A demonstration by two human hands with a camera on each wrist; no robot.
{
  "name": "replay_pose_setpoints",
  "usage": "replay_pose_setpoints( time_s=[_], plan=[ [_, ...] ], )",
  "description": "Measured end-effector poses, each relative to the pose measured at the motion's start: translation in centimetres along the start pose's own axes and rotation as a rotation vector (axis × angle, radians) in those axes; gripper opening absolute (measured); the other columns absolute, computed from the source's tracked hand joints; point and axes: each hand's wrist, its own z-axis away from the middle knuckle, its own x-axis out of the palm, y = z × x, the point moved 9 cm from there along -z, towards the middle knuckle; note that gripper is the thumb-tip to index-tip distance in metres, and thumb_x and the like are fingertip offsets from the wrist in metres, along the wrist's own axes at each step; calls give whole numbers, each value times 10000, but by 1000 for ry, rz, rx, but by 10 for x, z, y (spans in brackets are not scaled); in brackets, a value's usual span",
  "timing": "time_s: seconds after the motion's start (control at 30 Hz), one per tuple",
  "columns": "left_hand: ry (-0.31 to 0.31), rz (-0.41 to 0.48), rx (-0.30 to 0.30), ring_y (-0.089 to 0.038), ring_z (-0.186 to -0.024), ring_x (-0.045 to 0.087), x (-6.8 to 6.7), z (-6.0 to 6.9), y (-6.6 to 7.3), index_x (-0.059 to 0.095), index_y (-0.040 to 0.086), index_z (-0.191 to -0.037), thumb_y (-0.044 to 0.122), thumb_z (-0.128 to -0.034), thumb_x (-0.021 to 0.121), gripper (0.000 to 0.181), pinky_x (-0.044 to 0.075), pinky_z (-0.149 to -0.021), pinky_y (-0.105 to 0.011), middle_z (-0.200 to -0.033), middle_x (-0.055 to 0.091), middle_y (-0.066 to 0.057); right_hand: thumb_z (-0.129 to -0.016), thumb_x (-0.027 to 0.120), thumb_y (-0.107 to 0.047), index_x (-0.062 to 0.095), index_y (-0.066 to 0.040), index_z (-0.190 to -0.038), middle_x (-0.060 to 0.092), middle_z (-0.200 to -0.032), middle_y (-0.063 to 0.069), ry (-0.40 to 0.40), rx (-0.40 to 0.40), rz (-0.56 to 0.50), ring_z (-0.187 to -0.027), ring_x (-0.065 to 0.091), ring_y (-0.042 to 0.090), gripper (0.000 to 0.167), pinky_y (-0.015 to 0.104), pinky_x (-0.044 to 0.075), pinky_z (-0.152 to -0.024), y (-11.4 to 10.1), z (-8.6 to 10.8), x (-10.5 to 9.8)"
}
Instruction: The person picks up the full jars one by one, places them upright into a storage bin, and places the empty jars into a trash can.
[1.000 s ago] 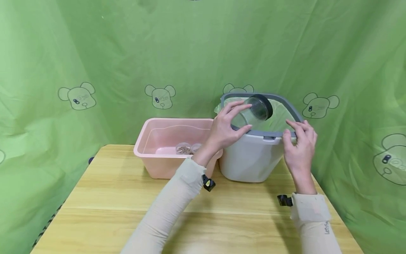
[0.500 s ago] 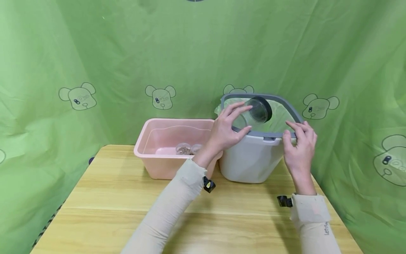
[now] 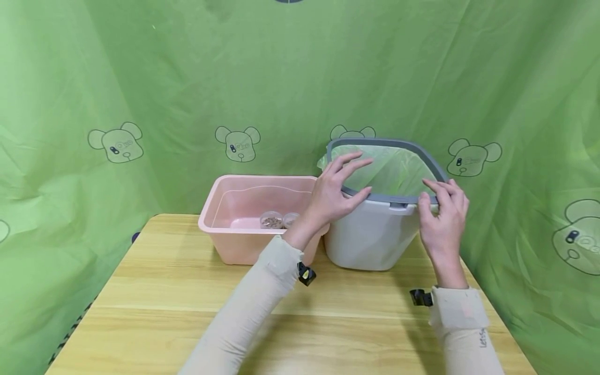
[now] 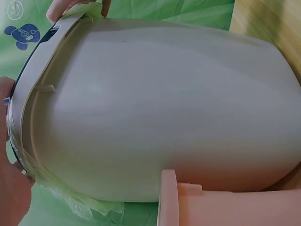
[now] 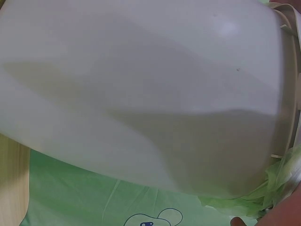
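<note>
A pale grey bin with a grey rim and a thin green bag lining its mouth stands on the table. My left hand holds the rim's front left corner, its thumb lying on the rim and two fingers stretched over the mouth. At the front right corner my right hand grips the rim with bent fingers. In the left wrist view, crumpled bag edge hangs outside beneath the rim, close to the left hand. Bunched bag also shows beside my right hand in the right wrist view.
A pink tub stands on the left, against the bin's left side. Inside it lie clear round containers, one with brown bits in it. A wooden table lies below and a green curtain hangs behind.
A clear jar with a black end, seen at the bin's mouth in both earlier frames, no longer shows, nor does a clear round shape beside it. Both hands stay almost in place.
</note>
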Motion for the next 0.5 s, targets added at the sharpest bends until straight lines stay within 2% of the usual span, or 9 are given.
replay_pose_setpoints(
  time_s=[0.3,0.4,0.5],
  plan=[
    [-59,61,16,-211,-1462,451,-5,9,1,572,193,-1467,288,-928,768,582,341,-1240,-384,-1564,499,-60,-1020,524,-294,661,-103,-1370,527,-1454,194,-1,19,8,-1531,287,250,422,559,165,-1269,1,1,-5],
    [-115,43,9,-200,-1512,386,-8,14,0,520,219,-1516,329,-953,739,614,293,-1268,-419,-1625,434,-27,-1027,512,-308,648,-111,-1388,522,-1464,194,-5,16,22,-1537,284,253,432,572,169,-1268,1,1,-6],
    [-200,-21,-13,-177,-1585,241,-11,24,-5,404,261,-1595,406,-980,687,692,196,-1304,-464,-1715,281,28,-1040,497,-334,622,-125,-1422,505,-1493,197,-22,6,51,-1548,272,263,454,599,183,-1262,-1,0,-6]
  ],
)
